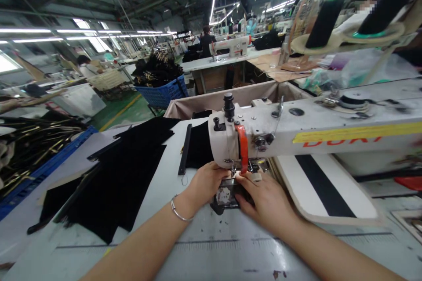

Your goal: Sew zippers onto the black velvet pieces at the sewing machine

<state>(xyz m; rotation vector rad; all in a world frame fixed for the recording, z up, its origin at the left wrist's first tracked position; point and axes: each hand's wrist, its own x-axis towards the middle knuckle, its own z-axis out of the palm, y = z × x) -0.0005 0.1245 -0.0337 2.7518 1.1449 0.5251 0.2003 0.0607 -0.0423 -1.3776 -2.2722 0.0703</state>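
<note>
At the needle of a white sewing machine [227, 140] both of my hands meet, one on either side of the presser foot [233, 170]. My left hand [206, 184], with a silver bracelet at the wrist, has its fingers closed together and the tips by the foot. My right hand [268, 197] has bent fingers, with a pale band [256, 177] round one. A thin light edge shows between the fingertips; what they hold is mostly hidden. Just behind my left hand lies a black fabric piece [199, 145] with a dark strip [185, 149] along its side.
Overlapping black fabric pieces [115, 180] cover the table's left part. Blue crates [163, 93] of dark pieces stand beyond. A white panel with a black stripe [325, 184] lies under the machine arm. Thread cones [326, 22] rise at right. Other people work farther back.
</note>
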